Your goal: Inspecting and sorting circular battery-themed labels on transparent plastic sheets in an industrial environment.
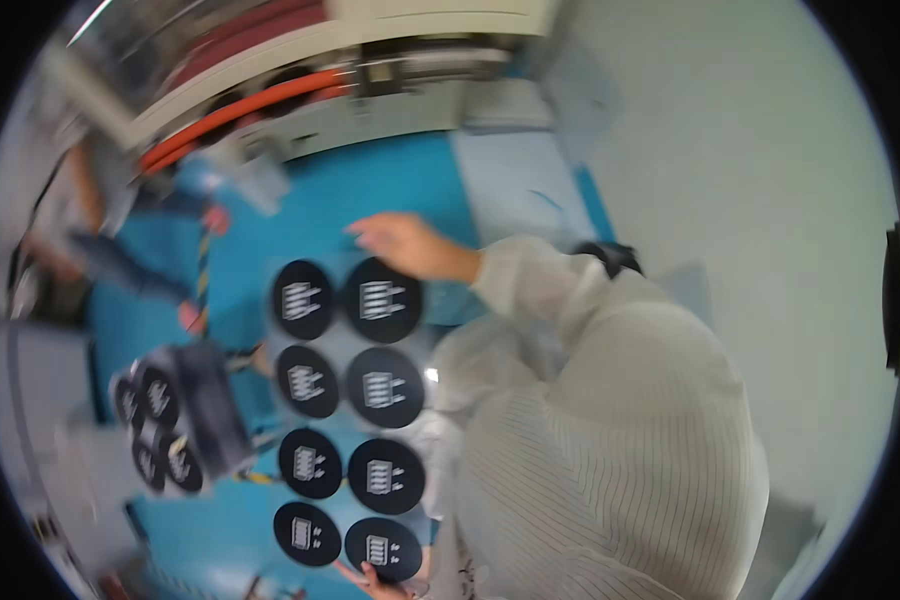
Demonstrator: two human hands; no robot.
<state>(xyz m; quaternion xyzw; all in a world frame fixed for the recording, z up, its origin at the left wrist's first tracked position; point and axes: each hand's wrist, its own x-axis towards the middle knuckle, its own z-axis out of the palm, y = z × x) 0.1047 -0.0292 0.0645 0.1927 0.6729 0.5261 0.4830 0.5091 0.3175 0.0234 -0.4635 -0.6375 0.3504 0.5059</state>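
A pale, partly see-through sheet (341,343) carries several black discs (385,387) with white printing, set in two columns. It is in front of my body, to the left of my striped white smock. At its upper end is my right hand (405,245), fingers stretched out to the left and the back of the hand showing. Whether this hand touches the sheet is hard to tell. Low in the picture, my left hand (375,583) grips the sheet's bottom end, with a finger over the lowest disc. Part of that hand is cut off by the frame edge.
At left, a dark grey block (215,405) bears several similar black discs. Behind it, a blurred co-worker (100,205) is by a yellow-black floor stripe (204,270). A machine with an orange bar (260,100) stands along the top. A pale wall (750,150) rises at right.
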